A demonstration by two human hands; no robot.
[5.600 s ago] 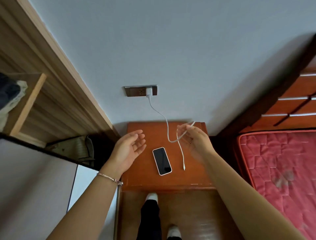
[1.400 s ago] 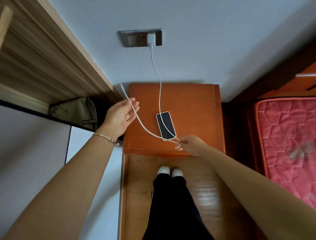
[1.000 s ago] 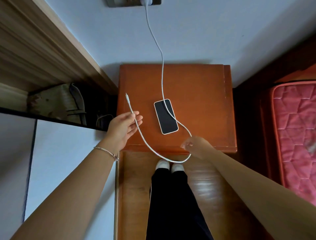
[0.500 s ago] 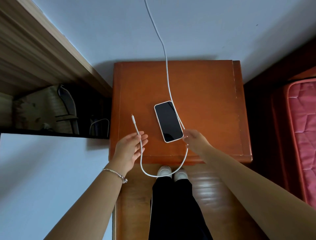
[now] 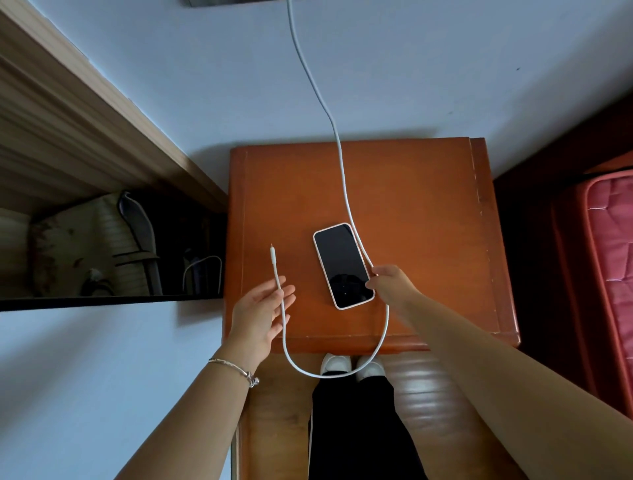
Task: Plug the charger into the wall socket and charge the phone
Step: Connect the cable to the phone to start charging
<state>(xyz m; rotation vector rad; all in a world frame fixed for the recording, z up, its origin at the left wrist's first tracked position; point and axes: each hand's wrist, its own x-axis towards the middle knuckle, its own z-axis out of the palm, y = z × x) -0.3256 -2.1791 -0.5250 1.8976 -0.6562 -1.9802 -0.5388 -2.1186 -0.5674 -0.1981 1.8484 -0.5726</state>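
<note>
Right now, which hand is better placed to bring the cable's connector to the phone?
Left. The left hand holds the cable just behind its free connector, beside the phone. The right hand sits at the phone's near edge, better for steadying it.

1. The left hand [image 5: 260,315], empty at first, now holds the cable [image 5: 337,144] just behind its connector [image 5: 273,255], which points to 12 o'clock.
2. The right hand [image 5: 390,284] has dropped to the phone [image 5: 342,265], with its thumb at the phone's 4 o'clock edge.
3. The cable's slack now loops past the 6 o'clock edge of the table [image 5: 428,205].
4. The wall socket [image 5: 219,2] has slid to the view's 12 o'clock rim.
</note>
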